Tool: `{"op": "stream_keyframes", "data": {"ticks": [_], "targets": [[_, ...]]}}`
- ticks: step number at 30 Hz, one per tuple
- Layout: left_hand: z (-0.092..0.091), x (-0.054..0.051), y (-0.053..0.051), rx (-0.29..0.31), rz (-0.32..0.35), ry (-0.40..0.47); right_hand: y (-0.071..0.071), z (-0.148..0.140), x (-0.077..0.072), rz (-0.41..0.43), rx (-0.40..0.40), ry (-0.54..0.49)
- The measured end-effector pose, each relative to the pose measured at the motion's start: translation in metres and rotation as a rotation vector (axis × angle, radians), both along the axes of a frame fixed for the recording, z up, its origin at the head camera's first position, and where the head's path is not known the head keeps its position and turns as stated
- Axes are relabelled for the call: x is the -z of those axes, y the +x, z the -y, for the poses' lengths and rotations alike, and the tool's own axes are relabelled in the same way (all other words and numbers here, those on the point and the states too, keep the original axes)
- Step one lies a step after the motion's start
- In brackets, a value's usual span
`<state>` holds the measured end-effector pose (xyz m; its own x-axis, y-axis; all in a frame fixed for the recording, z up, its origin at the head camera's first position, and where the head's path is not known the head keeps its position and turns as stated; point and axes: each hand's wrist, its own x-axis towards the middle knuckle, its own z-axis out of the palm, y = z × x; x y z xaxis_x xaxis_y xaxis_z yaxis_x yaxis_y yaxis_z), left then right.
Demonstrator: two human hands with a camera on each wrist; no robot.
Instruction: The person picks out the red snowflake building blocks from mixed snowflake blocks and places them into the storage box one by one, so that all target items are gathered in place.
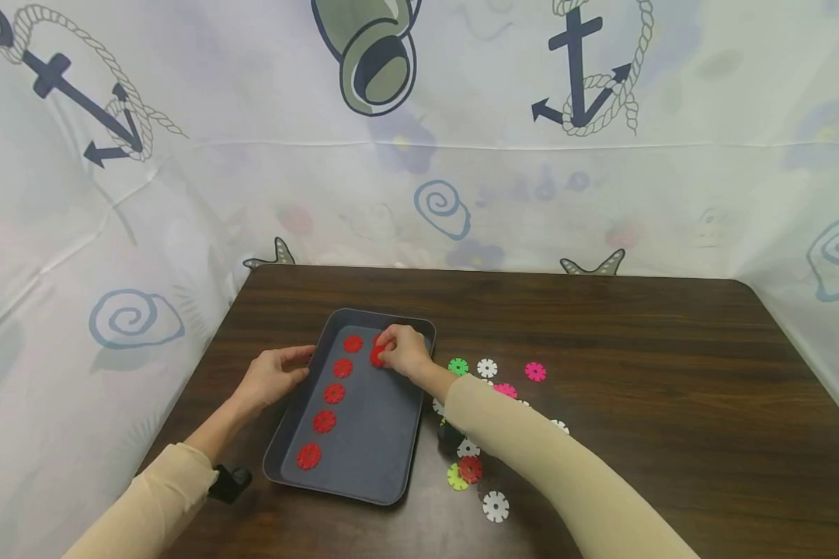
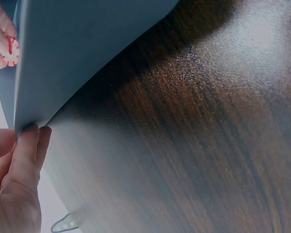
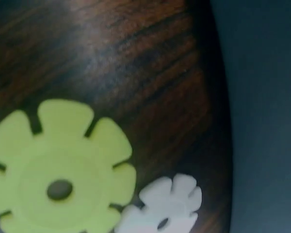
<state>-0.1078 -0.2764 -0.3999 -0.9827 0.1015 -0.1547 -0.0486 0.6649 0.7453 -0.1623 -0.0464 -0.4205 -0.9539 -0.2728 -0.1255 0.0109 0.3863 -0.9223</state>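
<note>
I hold a red disc pinched between the thumb and fingers of my right hand, close above the far right part of the grey tray; whether the disc touches the tray floor I cannot tell. A bit of another red disc shows just beyond it, mostly hidden by my fingers. My left hand is loosely open at the tray's left side, thumb and fingers spread apart, fingertips touching the rim and nothing gripped inside the palm. Along the left part of the tray, five red discs lie flat in a slanting line, each apart from the next. The tray sits on the left half of the dark wood bench. To its right, partly under my right sleeve, are loose notched discs: a green disc beside a white disc, a pink disc well apart to the right, and nearer me a dark red disc overlapping a yellow-green disc, with a lone white one nearest me. My left wrist wears a black device. Behind the bench hangs a pale cloth printed with anchors, shells and starfish.
</note>
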Motion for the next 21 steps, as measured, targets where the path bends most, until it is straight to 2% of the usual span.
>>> {"op": "stream_keyframes", "data": {"ticks": [8, 15, 21], "targets": [[0.0, 0.001, -0.001, -0.006, 0.01, 0.003, -0.001, 0.007, 0.005, -0.058, -0.018, 0.089], [0.001, 0.003, -0.001, -0.004, 0.0, 0.002, 0.0, 0.012, 0.007, -0.142, -0.004, 0.22], [0.001, 0.002, -0.001, -0.008, 0.0, 0.003, 0.0, 0.014, 0.009, -0.165, 0.016, 0.242]]}}
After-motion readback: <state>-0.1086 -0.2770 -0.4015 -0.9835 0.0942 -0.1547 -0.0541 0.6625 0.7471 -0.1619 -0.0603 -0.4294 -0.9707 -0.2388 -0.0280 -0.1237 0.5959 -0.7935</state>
